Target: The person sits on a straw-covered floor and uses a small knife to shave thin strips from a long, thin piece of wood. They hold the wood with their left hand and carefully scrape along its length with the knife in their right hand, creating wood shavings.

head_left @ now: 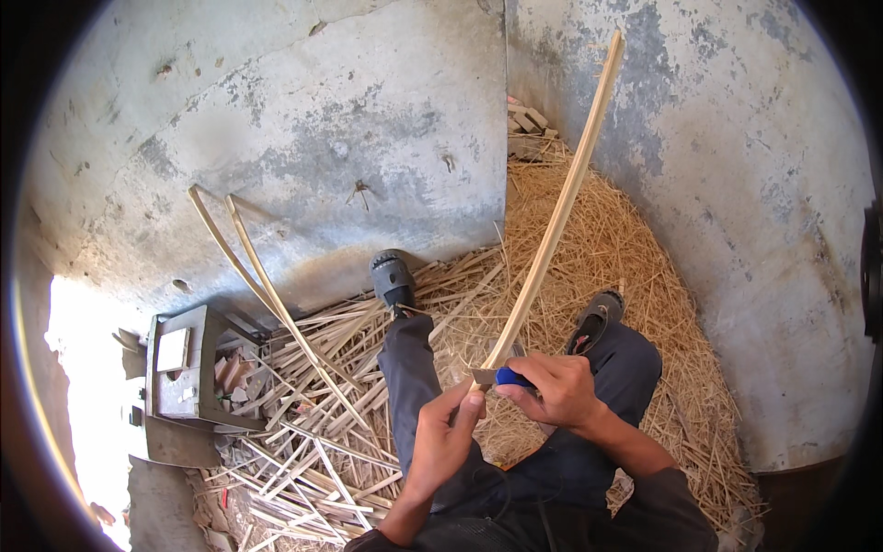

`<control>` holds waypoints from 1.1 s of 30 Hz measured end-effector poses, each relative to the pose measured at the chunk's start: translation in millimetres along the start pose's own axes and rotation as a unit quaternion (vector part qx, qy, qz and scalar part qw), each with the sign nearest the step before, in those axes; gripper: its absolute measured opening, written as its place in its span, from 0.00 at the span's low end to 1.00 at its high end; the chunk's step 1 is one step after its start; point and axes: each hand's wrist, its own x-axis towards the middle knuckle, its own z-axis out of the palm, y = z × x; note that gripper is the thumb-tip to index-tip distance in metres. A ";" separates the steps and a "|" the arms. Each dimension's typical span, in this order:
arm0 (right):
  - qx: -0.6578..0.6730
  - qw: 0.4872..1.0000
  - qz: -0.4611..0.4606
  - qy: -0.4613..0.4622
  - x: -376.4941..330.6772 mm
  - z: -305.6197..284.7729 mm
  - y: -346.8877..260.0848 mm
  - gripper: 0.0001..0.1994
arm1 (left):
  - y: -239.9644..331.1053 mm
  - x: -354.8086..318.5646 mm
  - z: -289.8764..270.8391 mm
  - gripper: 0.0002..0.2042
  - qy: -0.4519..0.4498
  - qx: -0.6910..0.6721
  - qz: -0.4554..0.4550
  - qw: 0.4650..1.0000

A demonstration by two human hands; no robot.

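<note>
A long pale wooden strip (563, 204) rises from my lap toward the far right wall, slanting up and away. My left hand (443, 434) is closed round its lower end, with the thumb uppermost. In my right hand (557, 390) is a knife (511, 377) with a blue handle, gripped in closed fingers. Its short, broad metal blade lies across the strip just beyond my left thumb. How deep the edge sits in the wood cannot be made out. My dark-trousered legs are spread on either side of the strip.
Two more strips (267, 293) lean against the worn grey wall (322, 120) at the left. Loose cut strips (322, 460) litter the floor there, beside a dark wooden box (189, 377) with broken pieces inside. Curly shavings (681, 368) heap up at the right.
</note>
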 end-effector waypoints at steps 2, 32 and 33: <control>-0.007 1.000 -0.001 -0.003 0.8 -1.7 -0.4 0.16 | 0.7 0.0 1.8 0.13 0.011 0.007 0.004 1.000; -0.096 0.934 0.228 0.257 42.6 -70.9 106.3 0.20 | -23.1 -47.1 -4.4 0.13 0.001 0.046 -0.078 0.996; -0.078 0.939 0.227 0.248 39.7 -71.7 107.1 0.20 | -27.5 -48.7 -6.7 0.14 -0.005 0.033 -0.079 0.996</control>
